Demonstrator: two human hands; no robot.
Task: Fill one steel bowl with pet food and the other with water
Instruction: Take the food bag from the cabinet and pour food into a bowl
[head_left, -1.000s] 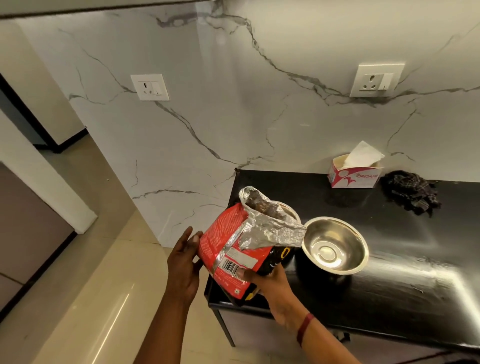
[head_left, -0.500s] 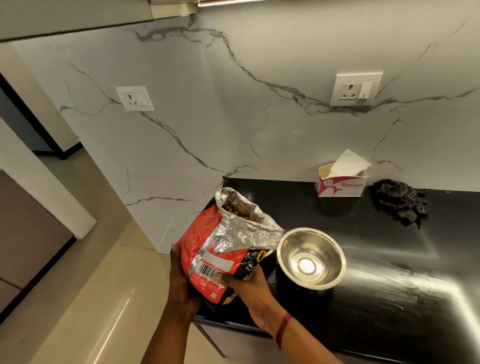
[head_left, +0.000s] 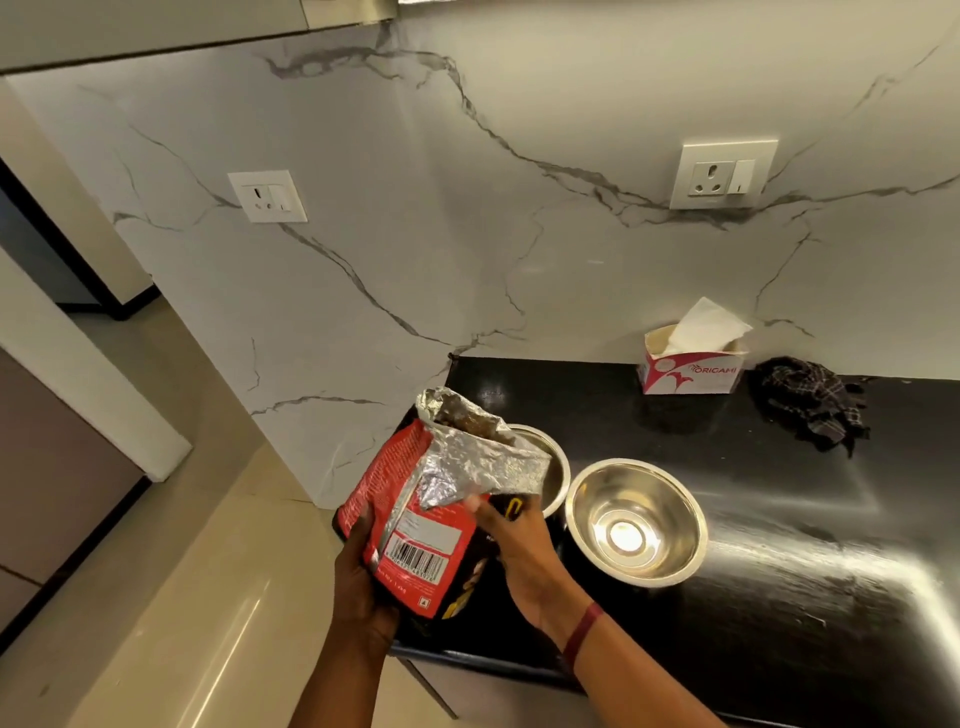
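Observation:
I hold a red pet food bag with a silver foil inside over the left end of the black counter. Its mouth is open at the top and brown kibble shows inside. My left hand grips the bag's lower left side. My right hand grips its right side below the foil flap. One steel bowl stands empty on the counter just right of the bag. The other steel bowl sits behind the bag, mostly hidden, so its contents cannot be seen.
A tissue box and a dark crumpled cloth lie at the back of the counter by the marble wall. Two wall sockets are above. The counter's left edge drops to a beige tiled floor.
The bag has come more upright, with its mouth now pointing up. The second bowl's rim, hidden half a second ago, shows behind the bag. The camera view has shifted.

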